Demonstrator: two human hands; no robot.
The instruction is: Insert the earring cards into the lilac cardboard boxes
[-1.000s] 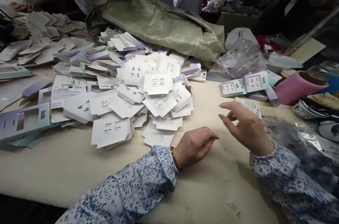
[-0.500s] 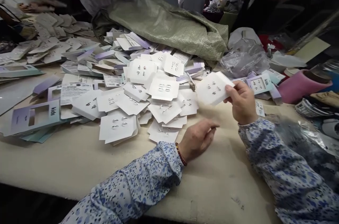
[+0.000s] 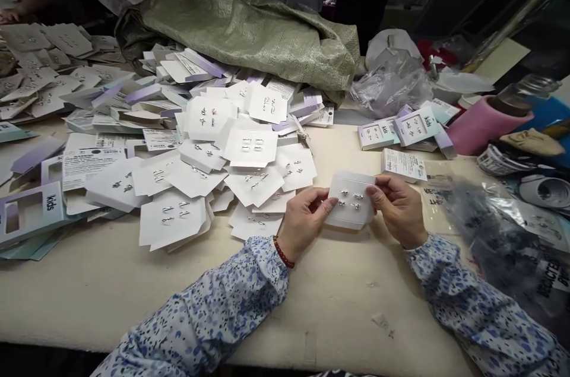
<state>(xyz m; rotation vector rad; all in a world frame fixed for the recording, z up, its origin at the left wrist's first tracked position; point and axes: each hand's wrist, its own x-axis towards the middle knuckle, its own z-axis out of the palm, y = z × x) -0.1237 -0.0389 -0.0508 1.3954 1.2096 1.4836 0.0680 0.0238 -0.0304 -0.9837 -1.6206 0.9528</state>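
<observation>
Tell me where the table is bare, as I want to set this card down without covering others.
Bare tabletop runs along the near edge, in front of the card pile and under both sleeves. A smaller bare patch lies between the pile and the boxed cards. Both hands hold the card. Left, back and right sides are crowded.

Both arms wear long white sleeves printed with small blue and purple speckles, cuffs gathered at the wrists. A dark red beaded bracelet encircles the left wrist. Both hands bare.
</observation>
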